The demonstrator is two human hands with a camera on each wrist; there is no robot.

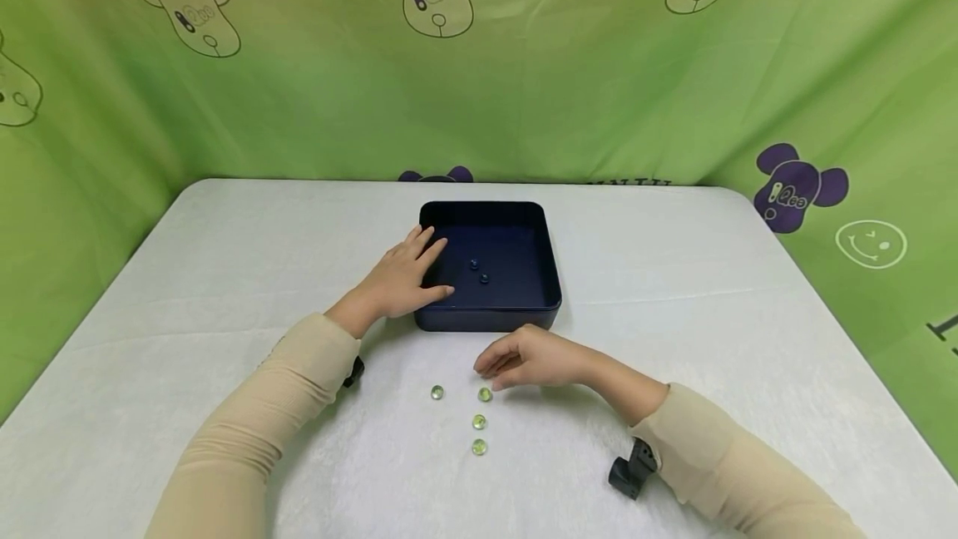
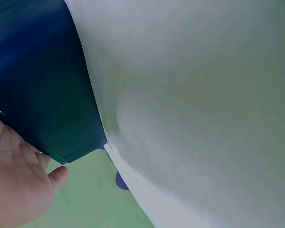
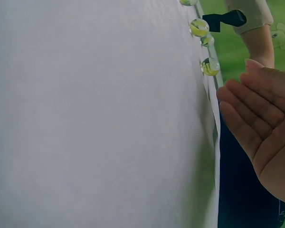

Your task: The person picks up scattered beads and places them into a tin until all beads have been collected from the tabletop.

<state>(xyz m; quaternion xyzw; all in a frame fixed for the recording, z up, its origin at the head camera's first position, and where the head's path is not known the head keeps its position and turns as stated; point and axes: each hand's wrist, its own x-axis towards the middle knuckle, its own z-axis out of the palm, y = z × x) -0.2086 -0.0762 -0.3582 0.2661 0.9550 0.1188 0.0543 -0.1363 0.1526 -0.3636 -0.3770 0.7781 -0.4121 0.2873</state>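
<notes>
A dark blue square box [image 1: 516, 320] stands upright on the white table, two dark marbles [image 1: 484, 279] on its floor. My left hand [image 1: 400, 279] rests over the box's left rim with fingers spread; the left wrist view shows its palm against the box's outer wall [image 2: 47, 85]. In front of the box lie several clear marbles with yellow-green swirls. My right hand [image 1: 535, 358] hovers just before the box's front wall, holding nothing. Its loosely bent fingers point left, and the thumb tip is close beside the farthest marble [image 1: 485, 394]. In the right wrist view the fingertips are near a marble [image 3: 210, 67].
Two more marbles [image 1: 479, 422] line up toward me, and another marble [image 1: 437, 392] sits off to the left. White cloth covers the table [image 1: 644, 273]. A green printed curtain [image 1: 524, 90] hangs behind the table and along its sides. Black wrist cameras [image 1: 632, 468] are strapped under the sleeves.
</notes>
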